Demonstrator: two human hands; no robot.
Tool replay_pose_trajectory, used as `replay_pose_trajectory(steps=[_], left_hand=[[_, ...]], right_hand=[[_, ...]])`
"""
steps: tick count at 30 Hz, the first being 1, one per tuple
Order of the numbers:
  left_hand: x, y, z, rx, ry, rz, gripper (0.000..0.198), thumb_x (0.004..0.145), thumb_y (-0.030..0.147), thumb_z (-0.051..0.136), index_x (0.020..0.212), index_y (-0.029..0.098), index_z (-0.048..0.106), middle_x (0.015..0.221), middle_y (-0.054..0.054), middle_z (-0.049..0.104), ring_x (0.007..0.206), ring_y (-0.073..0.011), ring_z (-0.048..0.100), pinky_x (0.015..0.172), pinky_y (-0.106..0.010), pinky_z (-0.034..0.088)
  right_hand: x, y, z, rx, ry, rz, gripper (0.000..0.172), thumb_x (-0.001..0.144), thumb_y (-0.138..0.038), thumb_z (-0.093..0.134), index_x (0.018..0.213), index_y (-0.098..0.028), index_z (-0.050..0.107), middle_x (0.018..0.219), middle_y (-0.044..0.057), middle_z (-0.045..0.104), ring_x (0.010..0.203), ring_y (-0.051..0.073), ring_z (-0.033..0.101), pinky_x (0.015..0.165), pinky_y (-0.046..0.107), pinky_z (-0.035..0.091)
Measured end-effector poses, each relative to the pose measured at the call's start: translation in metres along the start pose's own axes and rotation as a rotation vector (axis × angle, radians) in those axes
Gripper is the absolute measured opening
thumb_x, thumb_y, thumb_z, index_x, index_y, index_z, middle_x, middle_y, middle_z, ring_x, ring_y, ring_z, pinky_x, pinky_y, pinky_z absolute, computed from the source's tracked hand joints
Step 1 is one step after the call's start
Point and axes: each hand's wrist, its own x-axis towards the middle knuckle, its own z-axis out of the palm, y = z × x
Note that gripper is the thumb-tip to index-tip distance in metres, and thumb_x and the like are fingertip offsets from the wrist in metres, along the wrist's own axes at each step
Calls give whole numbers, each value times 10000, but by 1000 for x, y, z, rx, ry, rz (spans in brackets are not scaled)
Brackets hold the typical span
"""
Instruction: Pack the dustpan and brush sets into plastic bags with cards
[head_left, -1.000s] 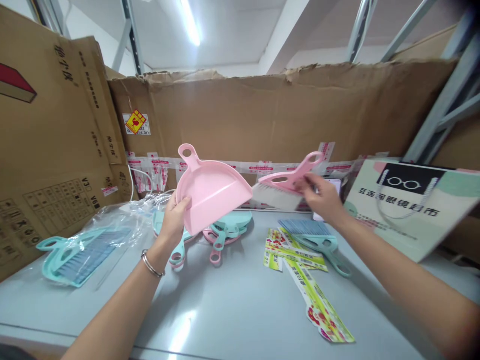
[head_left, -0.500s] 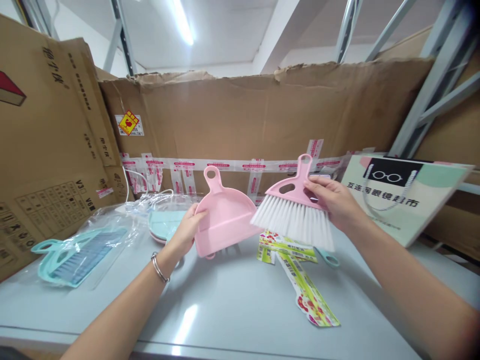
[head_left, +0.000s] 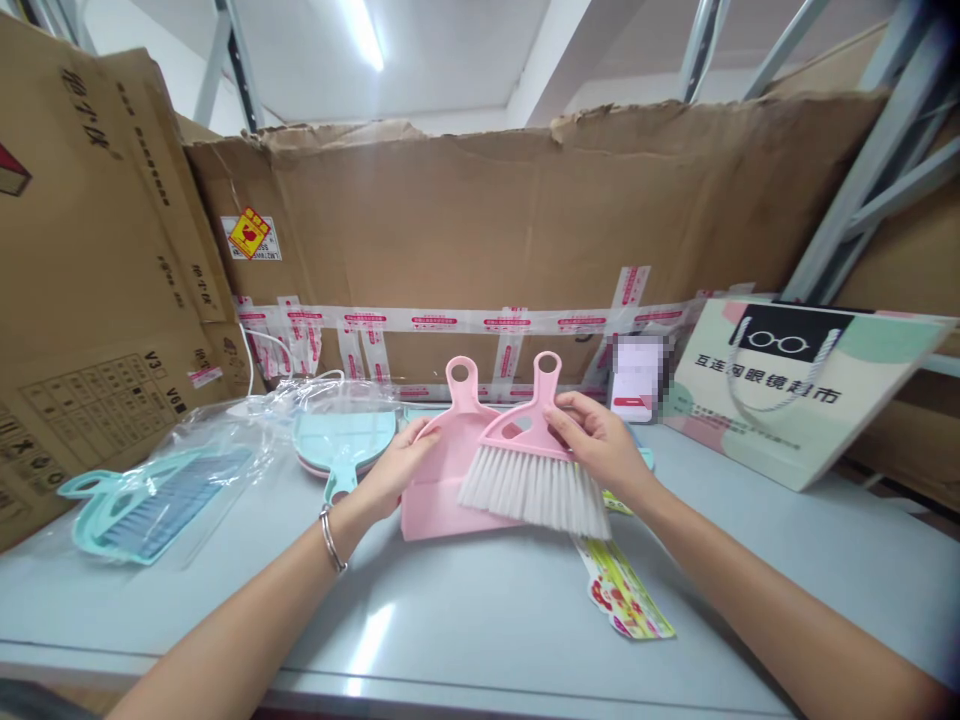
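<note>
My left hand (head_left: 399, 463) grips the left edge of a pink dustpan (head_left: 442, 475), which is held upright with its ring handle on top. In my right hand (head_left: 596, 440) is a pink hand brush (head_left: 529, 425) with white bristles pointing down, pinched at the base of its handle. The brush overlaps the front of the dustpan and hides its right part; whether the two touch I cannot tell. Below and behind the brush lies a green and yellow printed card (head_left: 630, 595), partly covered.
A bagged turquoise brush and dustpan set (head_left: 157, 510) lies at left on the grey table (head_left: 450, 630). Stacked turquoise dustpans (head_left: 341, 440) are behind my left hand. A phone (head_left: 637, 378) leans at the back beside a paper bag (head_left: 802, 390). Cardboard (head_left: 465, 220) walls the rear.
The brush has moved left and down, now in front of the dustpan. The dustpan has shifted slightly right and down. Both hands keep their hold, and the phone has come into view.
</note>
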Motion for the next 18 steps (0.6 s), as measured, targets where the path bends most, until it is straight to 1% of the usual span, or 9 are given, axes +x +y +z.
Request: replay_pose_trajectory(steps=[2, 4, 6, 7, 9, 12, 15, 18], left_hand=[[-3, 2, 2, -28, -31, 2, 345, 784, 420, 547, 1093, 267, 561, 1093, -17, 607, 957, -198, 559, 753, -273, 439], [-5, 5, 5, -56, -60, 11, 387, 795, 445, 534, 1156, 306, 543, 1191, -15, 580, 1022, -218, 551, 807, -304, 445], [-7, 6, 9, -66, -67, 45, 392, 797, 457, 537, 1166, 326, 560, 1272, -10, 542, 1098, -236, 522, 867, -328, 433], [-8, 6, 11, -66, -64, 59, 382, 796, 455, 542, 1155, 329, 576, 1299, -6, 526, 1136, -240, 502, 897, -331, 420], [-9, 6, 15, -71, -63, 62, 365, 802, 447, 541, 1140, 322, 597, 1315, -6, 519, 1178, -237, 475, 939, -332, 395], [-10, 7, 19, -96, -89, 24, 376, 820, 449, 513, 1151, 289, 591, 1283, -24, 548, 1164, -230, 492, 962, -345, 380], [-11, 7, 20, -112, -106, 30, 393, 821, 469, 501, 1133, 253, 602, 1247, -40, 575, 1147, -232, 505, 969, -354, 377], [-12, 5, 20, -93, -112, 64, 405, 804, 505, 510, 1101, 254, 623, 1212, -49, 599, 1152, -245, 501, 969, -371, 380]], right_hand=[[-3, -8, 0, 73, -49, 22, 372, 696, -543, 601, 820, -195, 552, 566, -36, 514, 487, 92, 430, 457, 220, 331], [-7, -18, 2, 62, -142, 22, 357, 698, -522, 606, 851, -202, 568, 561, -35, 517, 473, 93, 421, 451, 225, 334], [-12, -27, 9, -14, -201, -42, 284, 732, -460, 596, 868, -212, 581, 636, -15, 567, 534, 108, 471, 501, 237, 373], [-13, -29, 15, -55, -199, -85, 236, 753, -425, 584, 862, -216, 583, 693, -3, 591, 588, 119, 503, 546, 247, 395], [-13, -30, 26, -108, -138, -154, 170, 779, -377, 561, 833, -217, 575, 772, 9, 611, 685, 138, 540, 627, 262, 415], [-6, -25, 40, -128, -30, -153, 169, 786, -377, 547, 808, -210, 558, 783, 13, 611, 710, 149, 548, 650, 273, 413], [-1, -18, 44, -137, 30, -115, 190, 779, -391, 548, 784, -201, 555, 774, 18, 611, 713, 155, 550, 649, 278, 408], [-2, -15, 43, -136, 46, -86, 184, 777, -386, 547, 795, -203, 556, 751, 13, 605, 696, 155, 550, 648, 283, 407]])
